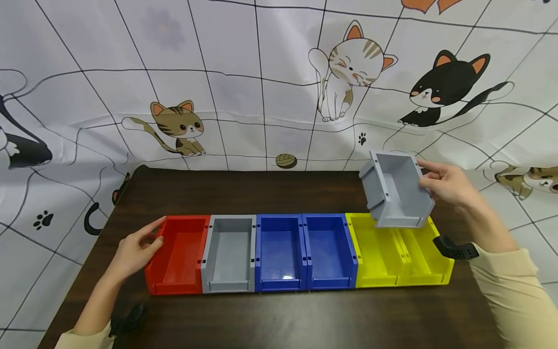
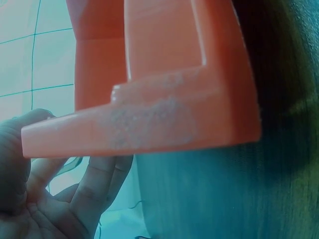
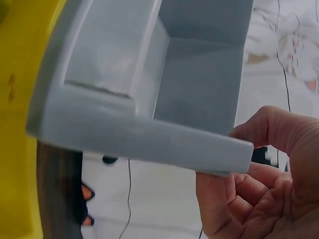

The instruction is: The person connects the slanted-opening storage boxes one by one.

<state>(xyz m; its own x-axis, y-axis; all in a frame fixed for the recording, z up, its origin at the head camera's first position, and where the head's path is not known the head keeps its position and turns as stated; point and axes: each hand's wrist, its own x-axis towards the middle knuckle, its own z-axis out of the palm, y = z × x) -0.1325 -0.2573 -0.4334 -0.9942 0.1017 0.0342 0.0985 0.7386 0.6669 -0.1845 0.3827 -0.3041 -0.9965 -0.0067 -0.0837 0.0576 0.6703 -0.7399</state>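
My right hand (image 1: 449, 184) holds a grey bin (image 1: 403, 189) up by its right side wall, thumb on the inner side and fingers outside. The bin is tilted and hangs above the back part of two yellow bins (image 1: 379, 252). In the right wrist view, the thumb and fingers pinch the grey bin's wall (image 3: 199, 149). At the far left, my left hand (image 1: 135, 252) pinches the left side wall of a red bin (image 1: 183, 254), which stands on the table. The left wrist view has the red bin's wall (image 2: 149, 124) between thumb and fingers.
A second grey bin (image 1: 231, 252) and two blue bins (image 1: 283, 252) stand between the red and yellow ones, in one row. The dark wooden table (image 1: 261, 320) ends at a white sheet (image 1: 235, 97) with printed cats. Each wrist wears a black band (image 1: 455, 248).
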